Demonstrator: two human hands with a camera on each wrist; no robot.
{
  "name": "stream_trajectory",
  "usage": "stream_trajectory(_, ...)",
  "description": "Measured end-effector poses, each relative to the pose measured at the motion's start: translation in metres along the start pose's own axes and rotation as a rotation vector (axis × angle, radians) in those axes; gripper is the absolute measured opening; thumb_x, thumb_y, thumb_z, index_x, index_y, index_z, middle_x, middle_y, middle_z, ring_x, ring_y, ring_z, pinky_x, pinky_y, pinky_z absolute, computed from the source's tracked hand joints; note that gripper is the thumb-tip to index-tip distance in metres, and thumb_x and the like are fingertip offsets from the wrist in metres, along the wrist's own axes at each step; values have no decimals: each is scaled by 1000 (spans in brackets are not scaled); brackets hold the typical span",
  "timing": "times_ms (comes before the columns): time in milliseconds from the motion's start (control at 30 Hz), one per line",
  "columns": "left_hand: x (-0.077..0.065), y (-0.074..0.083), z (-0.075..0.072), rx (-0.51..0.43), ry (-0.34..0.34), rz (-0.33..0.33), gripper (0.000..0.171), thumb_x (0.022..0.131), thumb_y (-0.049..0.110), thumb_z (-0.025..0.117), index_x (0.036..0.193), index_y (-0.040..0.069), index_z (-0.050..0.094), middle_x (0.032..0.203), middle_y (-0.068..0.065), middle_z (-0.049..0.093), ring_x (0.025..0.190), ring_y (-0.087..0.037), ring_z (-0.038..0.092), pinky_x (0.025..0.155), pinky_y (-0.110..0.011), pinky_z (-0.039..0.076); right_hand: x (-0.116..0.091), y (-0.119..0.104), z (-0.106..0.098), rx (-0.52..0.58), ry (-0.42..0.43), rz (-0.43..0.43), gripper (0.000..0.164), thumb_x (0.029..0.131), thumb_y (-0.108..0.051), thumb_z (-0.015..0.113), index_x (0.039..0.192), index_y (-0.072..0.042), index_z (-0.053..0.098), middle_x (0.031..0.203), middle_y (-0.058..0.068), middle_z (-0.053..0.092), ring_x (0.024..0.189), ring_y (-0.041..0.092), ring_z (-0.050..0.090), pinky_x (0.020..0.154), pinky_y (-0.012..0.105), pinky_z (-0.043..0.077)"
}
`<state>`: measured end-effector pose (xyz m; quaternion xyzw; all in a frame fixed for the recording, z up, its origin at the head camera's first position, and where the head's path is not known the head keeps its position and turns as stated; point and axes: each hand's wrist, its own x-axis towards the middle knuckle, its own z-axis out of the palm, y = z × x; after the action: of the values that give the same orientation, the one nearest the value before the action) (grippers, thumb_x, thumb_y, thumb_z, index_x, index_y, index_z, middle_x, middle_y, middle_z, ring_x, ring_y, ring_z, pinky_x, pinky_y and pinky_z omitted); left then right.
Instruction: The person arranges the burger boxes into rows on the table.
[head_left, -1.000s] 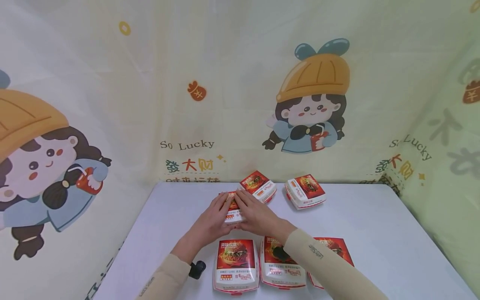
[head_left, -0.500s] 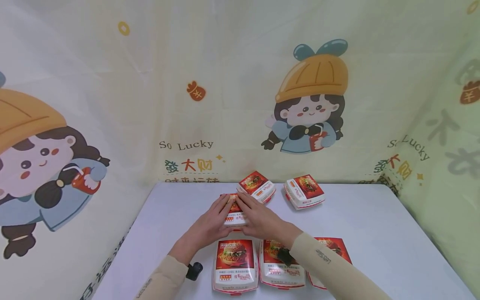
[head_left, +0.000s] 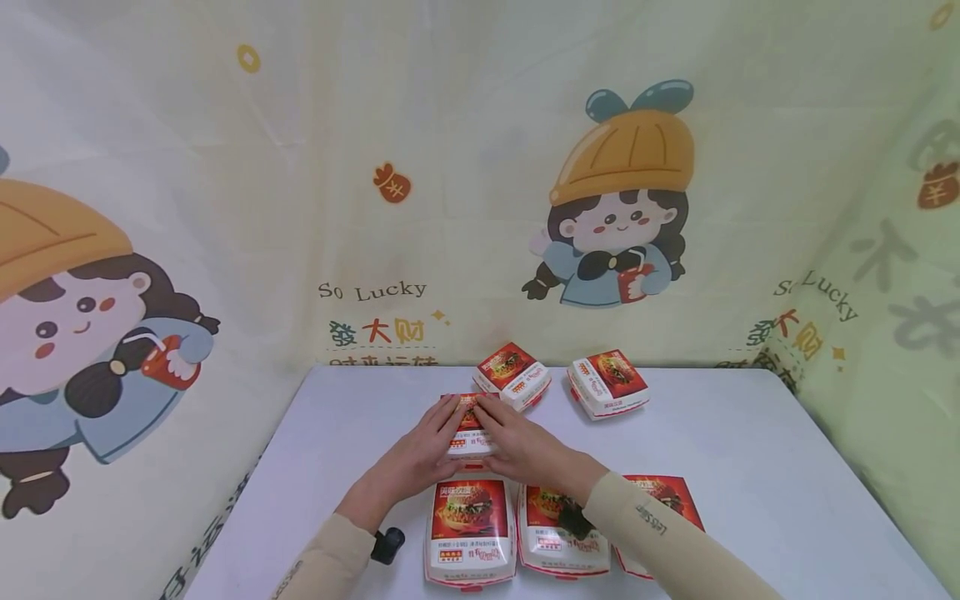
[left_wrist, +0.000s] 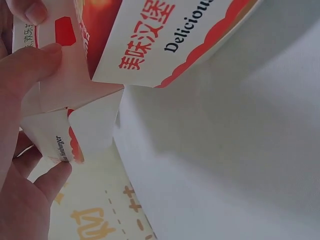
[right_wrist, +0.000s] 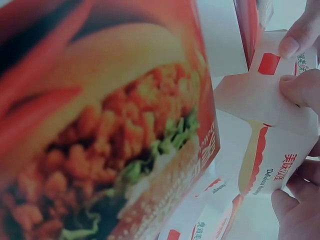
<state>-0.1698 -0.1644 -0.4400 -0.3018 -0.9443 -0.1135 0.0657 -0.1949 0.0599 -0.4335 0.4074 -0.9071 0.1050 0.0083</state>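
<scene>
— Your left hand point(head_left: 412, 454), what has it got?
— The left side of a burger box point(head_left: 468, 447): fingers over the top and side, thumb against the near face by the red tab.
— And the box itself?
— Between my two hands, picture up, a bit nearer me than half a second ago. The gap to the near left box point(head_left: 471, 533) has narrowed; it sits just beyond that one now. Whether they touch I can't tell.
— Has the near left box shifted?
— No, it lies where it lay, right beside the near middle box point(head_left: 564, 546).
— Your right hand point(head_left: 528, 446)?
— It grips the other side, thumb on the near face too, and has come toward me along with the left. My right sleeve point(head_left: 660, 529) crosses above the near middle box and the near right box point(head_left: 667, 498), partly covering both.
— Anything at the back?
— The tilted back box point(head_left: 512, 375), just past my right fingertips, and further right another back box point(head_left: 609, 383). Neither has moved on the white table point(head_left: 735, 450). With mine drawn nearer, more space shows ahead of it.
</scene>
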Motion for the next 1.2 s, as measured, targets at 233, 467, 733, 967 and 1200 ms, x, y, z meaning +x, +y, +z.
stream_trajectory(233, -1, 1, 2, -60, -66, -58, 89, 88, 36, 74, 157, 7, 25, 164, -12, 24, 152, -31, 23, 111, -41, 44, 0, -1, 3, 0, -22, 13, 76, 94, -33, 67, 155, -4, 31, 164, 12, 22, 151, 27, 26, 114, 37, 42)
stream_trajectory(467, -1, -1, 6, -11, -31, 1, 90, 86, 38, 75, 155, 2, 29, 161, -17, 30, 149, -34, 29, 110, -41, 45, 0, -2, 6, 10, -38, 33, 77, 94, -33, 68, 155, -6, 31, 164, 11, 23, 151, 25, 27, 113, 35, 42)
stream_trajectory(733, 0, 0, 5, -25, -75, -25, 86, 89, 40, 70, 155, 3, 29, 161, -17, 29, 150, -33, 28, 107, -41, 47, 0, -2, 8, 51, -79, 78, 78, 93, -32, 69, 155, -6, 30, 164, 10, 22, 151, 25, 28, 112, 36, 43)
stream_trajectory(967, 0, 1, 3, -38, -107, -42, 86, 89, 39, 70, 155, 4, 29, 162, -16, 28, 150, -33, 28, 107, -42, 48, 0, -2, 9, 45, -80, 63, 77, 94, -33, 68, 155, -5, 30, 164, 11, 23, 151, 26, 27, 113, 37, 42)
stream_trajectory(1200, -2, 1, 5, -57, -160, -58, 80, 92, 35, 68, 155, 5, 29, 162, -14, 28, 150, -32, 26, 106, -42, 49, 0, 0, 13, 64, -83, 55, 75, 95, -34, 66, 154, -2, 32, 163, 14, 25, 150, 26, 28, 115, 38, 41)
